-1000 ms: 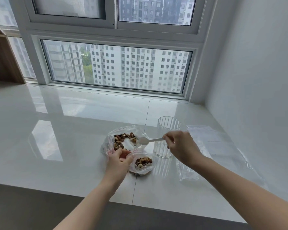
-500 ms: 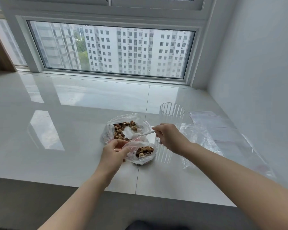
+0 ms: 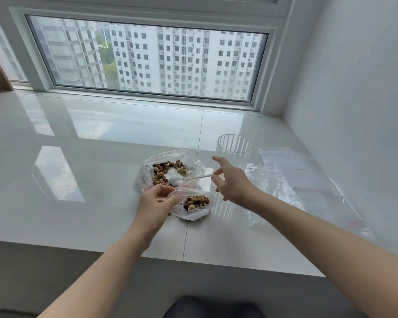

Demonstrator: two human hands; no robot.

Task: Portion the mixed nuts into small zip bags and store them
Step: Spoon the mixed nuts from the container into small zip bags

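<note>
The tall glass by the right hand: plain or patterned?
Patterned: clear glass with vertical ribs, head view.

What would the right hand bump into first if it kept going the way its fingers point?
Probably the spoon, whose handle is right by the right hand, then the big bag of nuts beyond. Depth is hard to judge.

Person, head-camera view. Left hand and right hand: bare, no rings, watch or bracelet showing. Both forearms bare to the frame edge, no sleeves in view. Dark blue garment at bottom centre, probably trousers; detail unclear.
</note>
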